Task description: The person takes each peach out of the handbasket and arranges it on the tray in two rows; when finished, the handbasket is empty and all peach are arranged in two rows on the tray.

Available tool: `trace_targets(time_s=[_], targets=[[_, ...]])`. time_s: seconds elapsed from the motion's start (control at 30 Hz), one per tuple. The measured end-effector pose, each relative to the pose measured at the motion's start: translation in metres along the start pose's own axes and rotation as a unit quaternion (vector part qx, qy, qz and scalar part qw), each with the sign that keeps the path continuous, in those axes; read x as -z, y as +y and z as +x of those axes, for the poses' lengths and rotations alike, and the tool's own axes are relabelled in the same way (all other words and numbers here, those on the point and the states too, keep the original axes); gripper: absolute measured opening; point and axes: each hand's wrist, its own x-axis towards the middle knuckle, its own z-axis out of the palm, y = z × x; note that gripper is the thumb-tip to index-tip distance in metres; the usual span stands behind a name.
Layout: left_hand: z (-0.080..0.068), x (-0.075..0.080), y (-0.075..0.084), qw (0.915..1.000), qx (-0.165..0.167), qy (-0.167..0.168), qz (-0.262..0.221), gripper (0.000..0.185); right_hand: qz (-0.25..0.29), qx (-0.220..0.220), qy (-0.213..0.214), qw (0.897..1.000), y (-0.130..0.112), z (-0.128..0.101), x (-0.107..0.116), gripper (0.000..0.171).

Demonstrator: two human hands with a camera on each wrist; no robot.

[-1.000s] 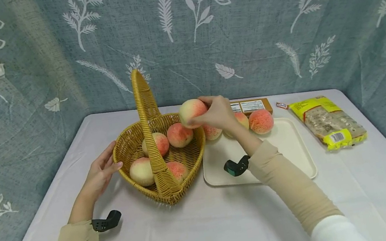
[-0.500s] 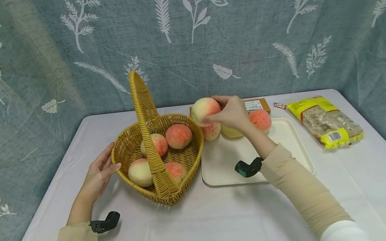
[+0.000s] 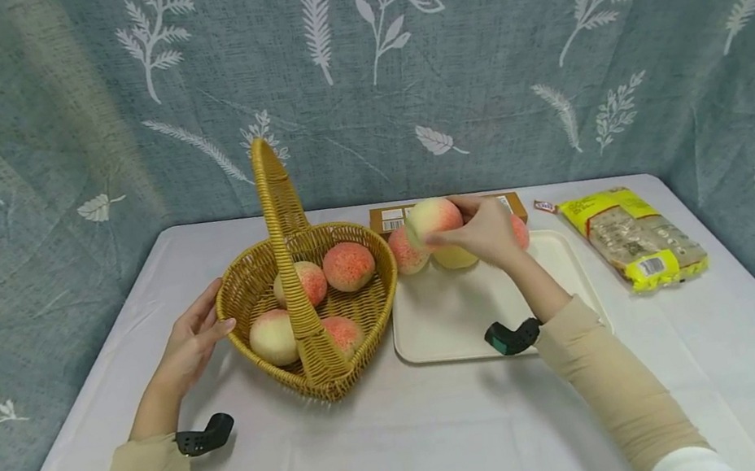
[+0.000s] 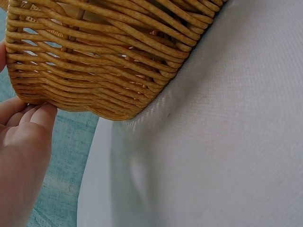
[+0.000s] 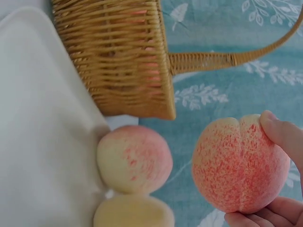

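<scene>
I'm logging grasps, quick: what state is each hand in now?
Left hand: closed, holding the wicker basket by its rim.
Right hand: closed, holding a peach.

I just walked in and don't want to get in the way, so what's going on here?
A person is handling peaches. The right hand holds one peach up over the far side of the white tray, while the left hand holds the side of the wicker basket. Four peaches are in the basket, and three others sit along the tray's far edge. A box lies behind them; a yellow bag lies right of the tray.
</scene>
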Motion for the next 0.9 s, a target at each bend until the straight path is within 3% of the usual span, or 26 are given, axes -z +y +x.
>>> trace_targets(time_s=[0.37,0.9], targets=[[-0.002,0.001,-0.001,1.0,0.001,0.004,-0.007,0.075,-0.045,-0.053,0.038,0.997,0.024,-0.009,0.026,0.076],[-0.003,-0.001,-0.002,0.9999,-0.014,-0.002,-0.008,0.074,-0.02,-0.072,0.064,0.995,0.047,-0.02,0.061,0.072]])
